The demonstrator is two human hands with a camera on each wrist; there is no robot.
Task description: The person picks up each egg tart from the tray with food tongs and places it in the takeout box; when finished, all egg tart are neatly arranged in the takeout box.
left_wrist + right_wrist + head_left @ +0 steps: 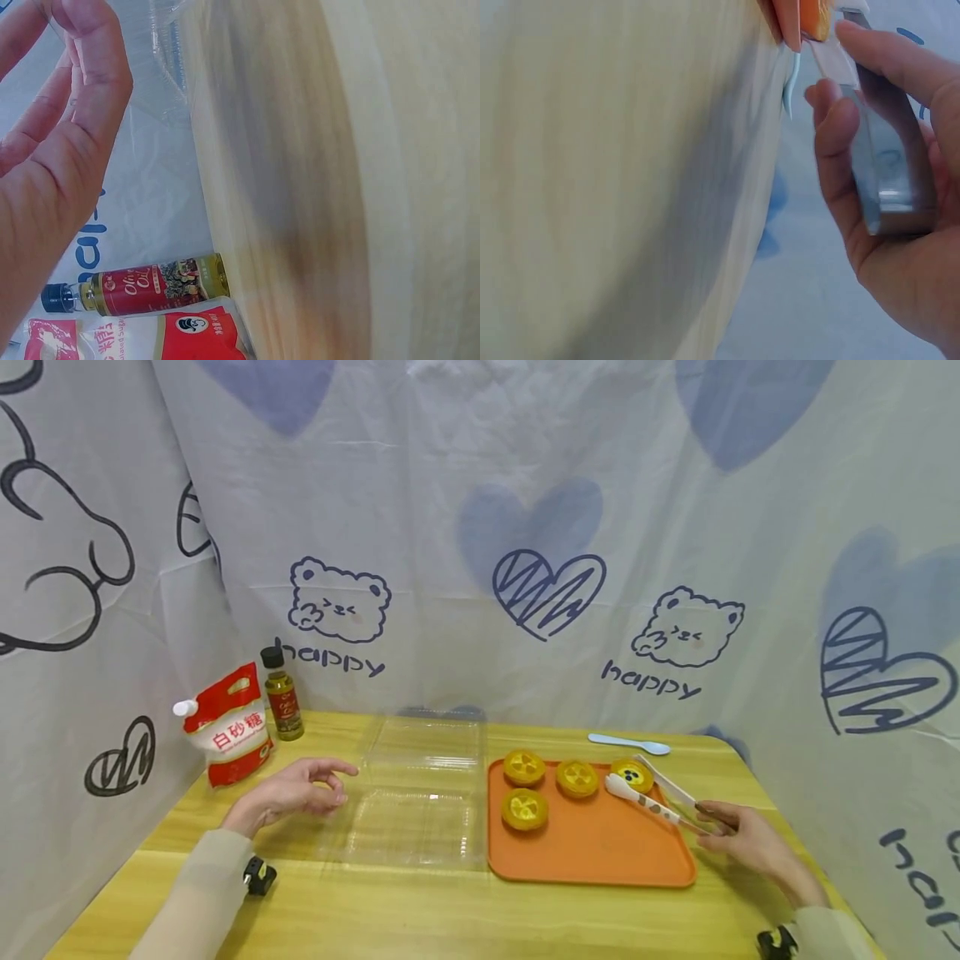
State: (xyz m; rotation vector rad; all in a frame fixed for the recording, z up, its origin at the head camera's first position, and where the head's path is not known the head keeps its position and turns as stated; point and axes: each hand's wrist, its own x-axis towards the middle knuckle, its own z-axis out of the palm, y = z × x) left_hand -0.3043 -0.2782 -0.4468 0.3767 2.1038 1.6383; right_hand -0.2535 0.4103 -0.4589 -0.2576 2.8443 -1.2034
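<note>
While hands (298, 787) (752, 841) flank them, tarts (577, 779) rest.

I'm looking at a small curtained-off nook with a kitchen flavour: pale cloth (435, 510) printed with hearts and bears hangs behind and on both sides of a wood-grain worktop (405, 918). Olive oil (283, 703), a sugar bag (232, 727) and tarts (524, 810) on an orange tray (592, 860) speak of food; the wider room I can't tell.
</note>
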